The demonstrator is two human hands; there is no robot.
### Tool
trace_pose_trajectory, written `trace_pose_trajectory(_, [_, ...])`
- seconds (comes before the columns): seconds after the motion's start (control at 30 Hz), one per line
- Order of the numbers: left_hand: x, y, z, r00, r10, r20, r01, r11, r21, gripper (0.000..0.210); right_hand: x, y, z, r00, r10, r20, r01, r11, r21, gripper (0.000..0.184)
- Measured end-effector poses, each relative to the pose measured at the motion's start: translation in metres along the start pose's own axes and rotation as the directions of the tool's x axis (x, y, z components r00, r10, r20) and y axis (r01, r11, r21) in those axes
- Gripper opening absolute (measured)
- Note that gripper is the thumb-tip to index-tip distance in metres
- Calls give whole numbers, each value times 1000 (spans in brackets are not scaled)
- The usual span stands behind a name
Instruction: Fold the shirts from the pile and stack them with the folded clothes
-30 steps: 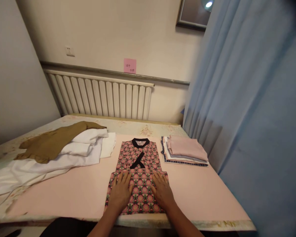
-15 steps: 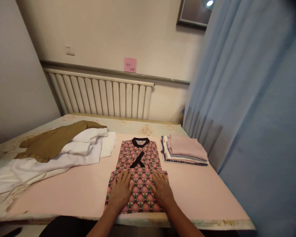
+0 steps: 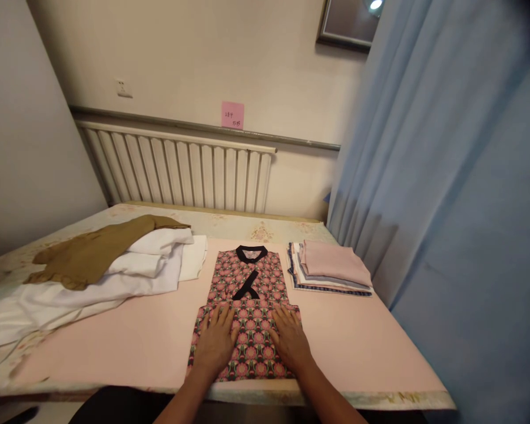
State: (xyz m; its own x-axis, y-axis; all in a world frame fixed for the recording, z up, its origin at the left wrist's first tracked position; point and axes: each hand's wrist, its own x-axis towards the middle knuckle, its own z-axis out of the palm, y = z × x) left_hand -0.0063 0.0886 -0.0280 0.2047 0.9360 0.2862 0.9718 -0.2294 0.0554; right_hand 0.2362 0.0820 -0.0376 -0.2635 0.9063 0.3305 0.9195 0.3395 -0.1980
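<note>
A pink-and-black patterned shirt (image 3: 256, 341) with a black collar and a black tie-like trim lies front up on the pink cloth, its lower part folded up over the middle. My left hand (image 3: 216, 338) rests flat on the left side of the folded part, fingers stretched towards the fold's upper edge. On the right side of the same part lies my right hand (image 3: 290, 337), palm down with its fingers extended. Neither hand grips the fabric.
A stack of folded clothes (image 3: 333, 265) sits to the right, pink on top. White garments (image 3: 145, 277) and a brown garment (image 3: 92, 253) are heaped at the left. A blue curtain (image 3: 424, 147) hangs along the right side; a radiator (image 3: 181, 168) stands behind the table.
</note>
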Motion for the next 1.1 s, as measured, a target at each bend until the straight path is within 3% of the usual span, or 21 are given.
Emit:
trace_pose_trajectory(0.47, [-2, 4, -12, 999, -6, 35, 6, 1000, -2, 48, 1, -1, -2, 1000, 0, -19, 1, 999, 33, 44])
trace_pose_trajectory(0.63, [-1, 4, -20, 995, -46, 93, 54, 995, -87, 45, 1, -2, -1, 1000, 11, -24, -10, 999, 40, 43])
trace_pose_trajectory(0.77, [3, 21, -51, 972, -71, 222, 142, 936, -323, 26, 0, -3, -1, 1000, 11, -28, -10, 999, 37, 42])
trace_pose_trajectory(0.87, [3, 53, -102, 972, 2, 234, 103, 893, -439, 24, 0, -2, 0, 999, 5, -40, -3, 999, 37, 42])
trace_pose_trajectory(0.93, [-2, 77, -147, 984, 107, 146, 29, 702, -712, 18, -1, -1, 0, 999, 5, -42, -3, 999, 38, 42])
trace_pose_trajectory(1.0, [-16, 94, -189, 972, 230, 40, -64, 430, -900, 17, -1, 0, 1, 999, 13, -46, -11, 999, 37, 42])
trace_pose_trajectory(1.1, [-51, 100, -226, 896, 436, -88, -165, 141, -976, 31, 0, 0, 3, 998, 28, -52, -26, 999, 38, 41])
